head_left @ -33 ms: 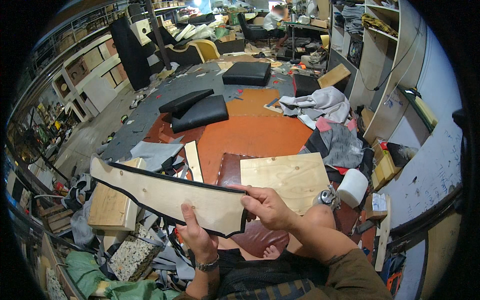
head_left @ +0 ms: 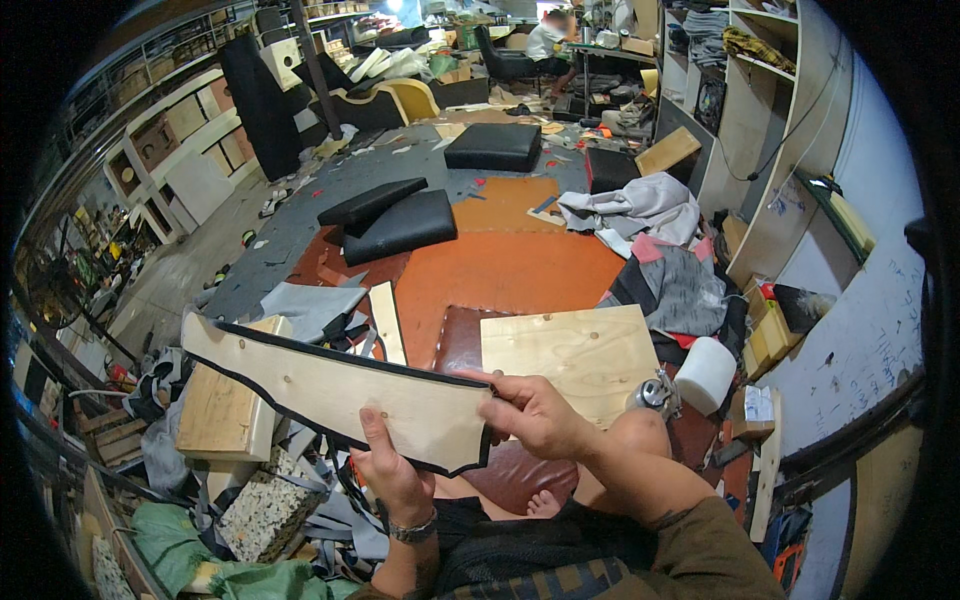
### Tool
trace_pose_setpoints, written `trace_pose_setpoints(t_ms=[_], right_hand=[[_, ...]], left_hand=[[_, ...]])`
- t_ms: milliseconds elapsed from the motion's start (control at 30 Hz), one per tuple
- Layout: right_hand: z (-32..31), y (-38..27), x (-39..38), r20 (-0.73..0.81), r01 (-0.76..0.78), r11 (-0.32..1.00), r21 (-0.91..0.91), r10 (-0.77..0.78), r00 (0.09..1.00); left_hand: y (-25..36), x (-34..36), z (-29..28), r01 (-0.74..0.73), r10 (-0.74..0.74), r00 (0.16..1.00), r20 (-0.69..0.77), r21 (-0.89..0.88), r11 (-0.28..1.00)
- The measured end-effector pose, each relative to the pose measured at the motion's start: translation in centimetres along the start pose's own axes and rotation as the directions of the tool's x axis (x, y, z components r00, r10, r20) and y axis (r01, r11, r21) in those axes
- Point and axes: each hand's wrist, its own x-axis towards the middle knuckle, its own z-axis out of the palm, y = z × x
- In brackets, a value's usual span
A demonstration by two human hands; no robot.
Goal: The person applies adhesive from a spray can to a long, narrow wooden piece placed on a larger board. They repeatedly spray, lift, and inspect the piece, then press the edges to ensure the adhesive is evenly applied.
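Observation:
A long, shaped plywood panel (head_left: 340,388) with black edging all round is held up in front of me, its narrower end pointing left. My left hand (head_left: 395,470) grips its lower edge, the thumb flat on the pale face and the other fingers hidden behind. At the panel's right end, my right hand (head_left: 535,415) pinches the black-edged corner between thumb and fingers. Beyond my right hand a square plywood board (head_left: 570,350) lies flat. A metal spray gun (head_left: 654,395) rests by my right knee, next to a white roll (head_left: 706,375).
Black padded cushions (head_left: 400,228) lie on orange and grey sheeting ahead. Grey fabric (head_left: 640,212) is heaped at right. A wood-topped foam block (head_left: 230,405) and speckled foam (head_left: 268,510) stand left among scraps. A person (head_left: 548,45) sits far back beside shelving (head_left: 740,130).
My right thumb has shifted slightly at the panel's right end. The panel and my left hand stay almost where they were.

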Motion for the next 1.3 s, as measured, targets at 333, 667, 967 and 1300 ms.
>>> trace_pose_setpoints(t_ms=[333,667,967,1300], right_hand=[[0.3,0.5,0.0,0.03,-0.022,0.976,0.216,0.015,0.999],[-0.4,1.8,0.5,0.108,-0.192,0.95,0.248,0.17,0.98],[-0.2,1.7,-0.1,0.195,-0.161,0.92,0.357,0.095,0.976],[-0.6,1.7,0.0,0.182,-0.171,0.962,0.213,0.132,0.974]], left_hand=[[-0.2,0.3,-0.5,-0.006,0.005,1.0,-0.02,-0.022,1.0],[-0.1,0.2,-0.9,0.012,-0.012,1.0,-0.001,0.019,1.0],[1.4,0.8,-2.2,-0.042,0.034,0.997,0.063,0.13,0.991],[1.4,1.1,-2.5,-0.016,0.009,0.991,0.135,0.05,0.999]])
